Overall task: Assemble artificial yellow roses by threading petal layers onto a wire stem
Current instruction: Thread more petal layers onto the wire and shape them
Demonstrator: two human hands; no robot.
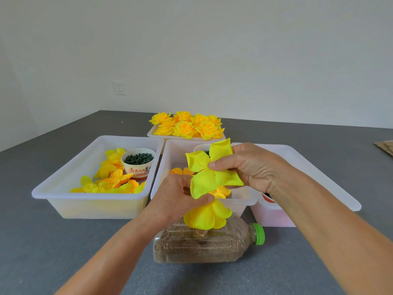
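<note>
Both hands pinch petal layer, right hand, left hand

Two bare forearms enter from the lower edge of the frame, one from the lower left and one from the lower right, and no sleeve shows on either up to the frame border. The left hand and the right hand wear no gloves, rings, watch or bracelet. Tendons and creased knuckles mark the backs of both hands.
</note>
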